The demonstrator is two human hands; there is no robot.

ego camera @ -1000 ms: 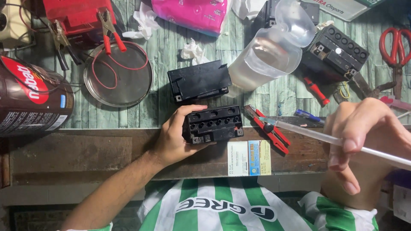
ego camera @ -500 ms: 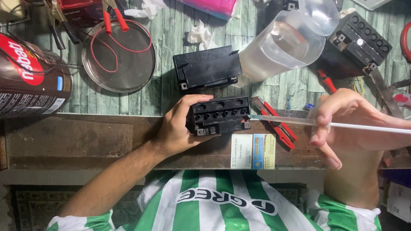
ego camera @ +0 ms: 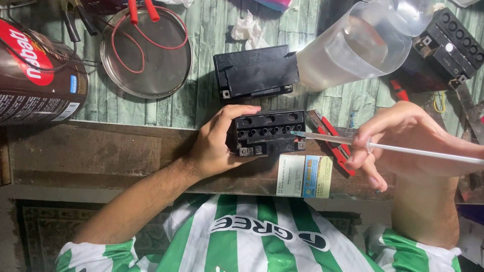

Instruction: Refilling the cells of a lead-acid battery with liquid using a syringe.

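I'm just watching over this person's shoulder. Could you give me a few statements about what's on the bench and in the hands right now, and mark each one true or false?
1. The left hand grips the small black battery at the bench edge. True.
2. The right hand holds a clear syringe whose tip meets the battery's row of holes. True.
3. The clear plastic jug stands upright. False: it lies tilted on its side, liquid inside.
4. The round glass dish holds screws. False: a red wire lies in it.
5. A second black battery sits beyond the held one. True.
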